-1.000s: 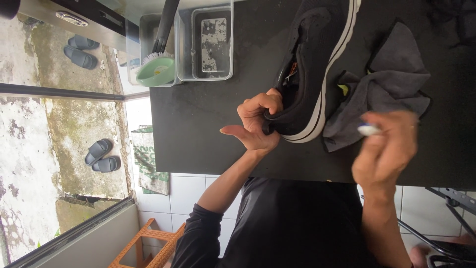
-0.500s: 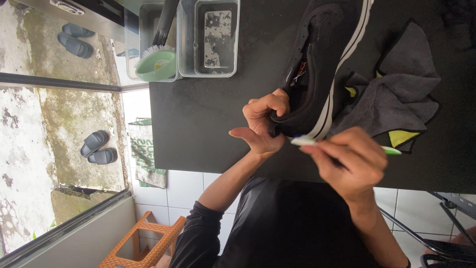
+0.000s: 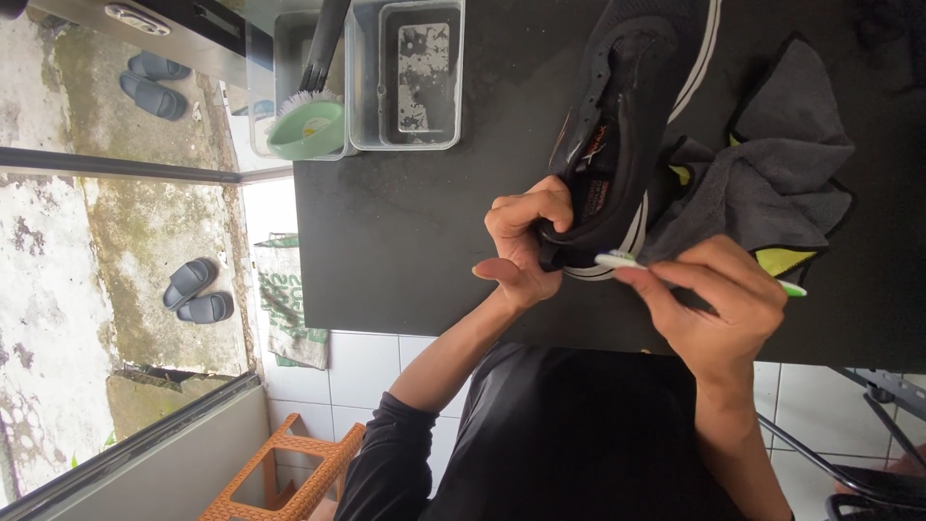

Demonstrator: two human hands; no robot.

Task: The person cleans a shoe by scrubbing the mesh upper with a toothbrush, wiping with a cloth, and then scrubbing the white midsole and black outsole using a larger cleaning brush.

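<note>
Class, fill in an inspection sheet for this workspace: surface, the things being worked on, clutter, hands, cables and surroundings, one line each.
Surface: dark countertop, bare in the middle.
Things worked on: black sneaker with white sole stripe, lying on the counter; small white-headed brush with green handle, its head at the sneaker's heel edge.
Clutter: grey cloth with yellow-green trim beside the sneaker; two clear tubs at the counter's end; green bowl with a scrub brush in it.
Hands: left hand grips the sneaker's heel; right hand holds the small brush.
Cables: nothing seen.
Surroundings: white tiled wall, orange wicker rack, two pairs of grey slides on mossy concrete outside.
</note>
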